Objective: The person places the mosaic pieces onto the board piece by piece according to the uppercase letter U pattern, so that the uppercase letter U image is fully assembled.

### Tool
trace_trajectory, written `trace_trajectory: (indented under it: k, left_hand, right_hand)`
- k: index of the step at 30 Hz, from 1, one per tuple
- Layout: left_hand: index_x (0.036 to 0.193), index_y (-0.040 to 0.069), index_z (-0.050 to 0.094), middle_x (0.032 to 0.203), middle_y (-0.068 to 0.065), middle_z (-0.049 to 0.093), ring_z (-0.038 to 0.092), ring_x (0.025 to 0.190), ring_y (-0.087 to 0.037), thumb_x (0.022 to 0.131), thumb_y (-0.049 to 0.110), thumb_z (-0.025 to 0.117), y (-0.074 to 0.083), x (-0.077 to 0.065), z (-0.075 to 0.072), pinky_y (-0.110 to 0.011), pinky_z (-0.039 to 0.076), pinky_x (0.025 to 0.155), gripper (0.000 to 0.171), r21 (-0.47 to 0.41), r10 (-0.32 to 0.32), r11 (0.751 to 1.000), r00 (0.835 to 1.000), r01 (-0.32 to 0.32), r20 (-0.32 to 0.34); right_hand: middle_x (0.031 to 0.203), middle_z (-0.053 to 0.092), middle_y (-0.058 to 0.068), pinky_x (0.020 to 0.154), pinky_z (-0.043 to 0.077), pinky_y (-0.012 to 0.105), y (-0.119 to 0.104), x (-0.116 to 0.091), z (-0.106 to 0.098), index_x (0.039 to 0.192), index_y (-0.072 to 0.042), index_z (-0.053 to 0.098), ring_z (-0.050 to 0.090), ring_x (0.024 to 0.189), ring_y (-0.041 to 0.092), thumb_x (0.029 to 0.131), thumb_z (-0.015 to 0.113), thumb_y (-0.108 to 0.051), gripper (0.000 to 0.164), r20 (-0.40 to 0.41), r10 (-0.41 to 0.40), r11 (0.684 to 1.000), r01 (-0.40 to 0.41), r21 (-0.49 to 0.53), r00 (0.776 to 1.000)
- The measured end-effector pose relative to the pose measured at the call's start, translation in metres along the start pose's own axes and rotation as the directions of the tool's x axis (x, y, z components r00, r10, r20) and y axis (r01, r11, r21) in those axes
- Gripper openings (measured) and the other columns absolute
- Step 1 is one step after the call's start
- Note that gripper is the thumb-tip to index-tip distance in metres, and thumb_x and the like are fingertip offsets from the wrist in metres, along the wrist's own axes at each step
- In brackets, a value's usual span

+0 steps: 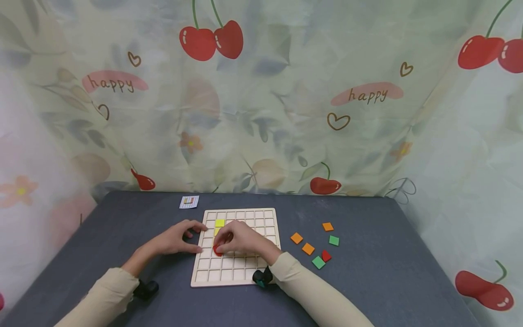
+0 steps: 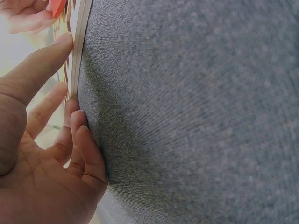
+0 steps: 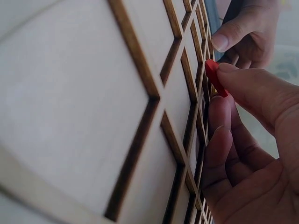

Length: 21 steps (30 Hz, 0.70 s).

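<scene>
Steadiness seems key: the left hand (image 1: 175,237), fingers spread, touches the left edge of the wooden grid board (image 1: 220,275), while the right hand (image 1: 242,238) pinches a red piece (image 3: 215,77) over the board's left half, best levelled before release.
</scene>
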<state>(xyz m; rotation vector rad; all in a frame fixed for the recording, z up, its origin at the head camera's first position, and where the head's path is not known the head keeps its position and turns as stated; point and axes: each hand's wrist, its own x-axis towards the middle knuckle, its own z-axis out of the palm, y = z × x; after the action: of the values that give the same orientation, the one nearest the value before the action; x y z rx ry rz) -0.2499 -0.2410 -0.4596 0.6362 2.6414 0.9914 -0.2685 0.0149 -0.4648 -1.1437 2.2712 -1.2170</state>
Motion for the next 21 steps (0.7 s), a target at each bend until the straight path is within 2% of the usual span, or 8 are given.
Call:
trace_trajectory:
  k: [13, 21]
  left_hand:
    - [0.132, 0.005, 0.061, 0.123, -0.012, 0.057, 0.054, 0.108, -0.031, 0.085, 0.028, 0.085, -0.0017, 0.0008, -0.0004, -0.050, 0.045, 0.093, 0.058, 0.013, 0.033, 0.999, 0.999, -0.032, 0.000]
    - [0.133, 0.004, 0.061, 0.124, -0.013, 0.057, 0.053, 0.110, -0.032, 0.085, 0.027, 0.085, -0.0009, 0.0002, -0.0019, -0.051, 0.045, 0.094, 0.058, 0.006, 0.042, 0.999, 0.999, -0.042, 0.004]
  right_hand:
    - [0.081, 0.069, -0.006, 0.070, 0.051, 0.023, -0.0009, -0.0018, -0.0011, 0.099, -0.006, 0.077, 0.064, 0.074, 0.007, 0.088, 0.080, -0.004, 0.012, -0.003, 0.008, 1.000, -0.008, 0.001, 1.000]
    - [0.084, 0.070, -0.002, 0.074, 0.053, 0.025, 0.0020, -0.0059, -0.0059, 0.102, -0.004, 0.077, 0.066, 0.077, 0.012, 0.089, 0.079, -0.004, 0.013, -0.018, -0.009, 0.998, 0.010, 0.059, 1.000]
